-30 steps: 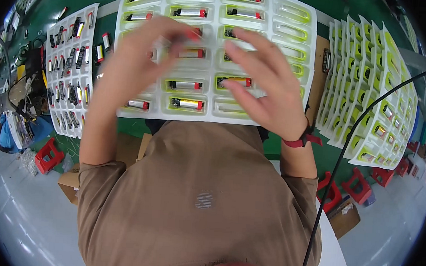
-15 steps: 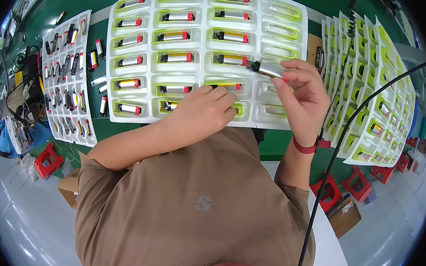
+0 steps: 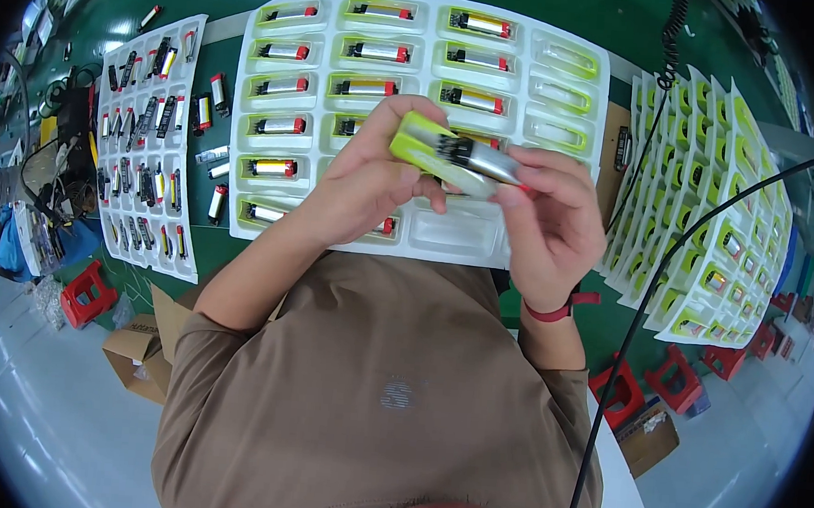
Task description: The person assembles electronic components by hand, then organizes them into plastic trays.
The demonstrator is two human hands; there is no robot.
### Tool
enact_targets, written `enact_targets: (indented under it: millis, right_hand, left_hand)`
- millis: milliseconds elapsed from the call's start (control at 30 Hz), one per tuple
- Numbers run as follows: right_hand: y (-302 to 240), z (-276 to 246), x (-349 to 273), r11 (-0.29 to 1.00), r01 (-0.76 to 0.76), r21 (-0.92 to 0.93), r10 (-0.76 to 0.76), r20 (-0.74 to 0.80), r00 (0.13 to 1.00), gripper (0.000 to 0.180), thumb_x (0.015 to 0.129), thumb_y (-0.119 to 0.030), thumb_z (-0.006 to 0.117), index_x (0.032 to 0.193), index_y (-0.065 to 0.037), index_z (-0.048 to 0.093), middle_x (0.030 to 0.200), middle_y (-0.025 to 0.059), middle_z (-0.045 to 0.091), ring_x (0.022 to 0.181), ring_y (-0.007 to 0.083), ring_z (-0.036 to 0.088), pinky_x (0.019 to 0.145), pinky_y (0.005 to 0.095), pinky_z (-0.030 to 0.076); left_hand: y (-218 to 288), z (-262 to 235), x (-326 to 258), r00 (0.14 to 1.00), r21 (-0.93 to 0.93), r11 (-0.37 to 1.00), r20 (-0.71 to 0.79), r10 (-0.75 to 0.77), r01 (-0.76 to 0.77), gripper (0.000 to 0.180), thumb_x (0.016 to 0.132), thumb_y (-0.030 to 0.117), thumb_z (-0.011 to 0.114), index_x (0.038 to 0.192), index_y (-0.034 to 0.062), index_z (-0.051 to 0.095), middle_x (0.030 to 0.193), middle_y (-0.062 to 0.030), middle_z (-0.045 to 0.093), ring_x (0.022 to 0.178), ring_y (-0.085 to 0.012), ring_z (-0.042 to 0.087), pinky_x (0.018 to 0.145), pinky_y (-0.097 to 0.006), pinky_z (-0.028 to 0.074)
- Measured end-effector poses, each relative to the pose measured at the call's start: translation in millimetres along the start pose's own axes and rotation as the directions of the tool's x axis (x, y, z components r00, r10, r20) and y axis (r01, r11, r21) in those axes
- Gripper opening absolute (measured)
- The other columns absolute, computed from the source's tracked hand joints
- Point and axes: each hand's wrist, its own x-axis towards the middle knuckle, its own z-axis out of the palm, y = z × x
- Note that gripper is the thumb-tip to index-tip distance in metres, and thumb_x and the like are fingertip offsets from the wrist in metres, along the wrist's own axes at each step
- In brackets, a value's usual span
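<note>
My left hand point(image 3: 360, 180) grips a clear, yellow-green plastic shell point(image 3: 415, 134), tilted above the white tray point(image 3: 521, 83). Between the fingers of my right hand point(image 3: 555, 222) is a silver cylindrical battery point(image 3: 494, 163) with a black wired end and a red tip, partly covered by the fingers. Its black end overlaps the shell's opening; whether it sits inside I cannot tell. Under my hands, the tray's pockets hold similar batteries in shells. The right column has shells without batteries, and a bare pocket point(image 3: 451, 233) shows in the near row.
On the left, another white tray point(image 3: 177, 238) carries loose batteries, with several more point(image 3: 216, 94) beside it on the green table. Stacked trays of yellow-green shells point(image 3: 684, 207) stand at the right. A black cable point(image 3: 671, 263) hangs across the right side. Red stools point(image 3: 90, 296) stand below.
My left hand has lifted a shell from the tray's near row, leaving that pocket bare. My right hand has brought the battery down and left to the shell. The view has shifted slightly.
</note>
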Motion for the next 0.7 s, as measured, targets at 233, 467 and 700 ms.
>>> enact_targets:
  millis: [233,467,700]
  right_hand:
    - [4,1,4,0.945,0.156,-0.287,-0.141,0.071,0.987,0.022,0.082,0.007,0.075,0.103,0.001,0.071,0.111,0.0157,0.073,0.096,0.0271,0.07,0.083,0.0325,0.055]
    - [5,-5,11,0.906,0.245,-0.344,-0.19,0.186,0.964,0.023,0.079,0.007,0.076,0.101,0.0,0.073,0.109,0.0141,0.074,0.093,0.0274,0.069,0.08,0.0335,0.055]
    - [4,-8,17,0.816,0.353,-0.457,-0.214,0.328,0.92,0.026,0.074,0.006,0.078,0.098,-0.002,0.075,0.109,0.0093,0.075,0.089,0.028,0.064,0.078,0.0347,0.053]
  left_hand:
    - [10,3,2,0.971,-0.066,0.969,-0.013,-0.239,0.237,0.041,0.108,0.025,0.044,0.145,0.0084,0.038,0.132,-0.014,0.056,0.112,-0.0233,0.062,0.089,-0.04,0.053]
    - [17,2,-2,0.965,0.06,0.966,-0.09,-0.248,0.253,0.048,0.1,0.011,0.04,0.145,-0.0045,0.042,0.129,-0.0167,0.06,0.102,-0.0255,0.065,0.087,-0.036,0.055]
    - [13,-8,2,0.964,-0.077,0.962,-0.023,-0.264,0.261,0.049,0.099,0.019,0.045,0.14,-0.0083,0.05,0.124,-0.016,0.063,0.096,-0.0219,0.063,0.09,-0.036,0.052]
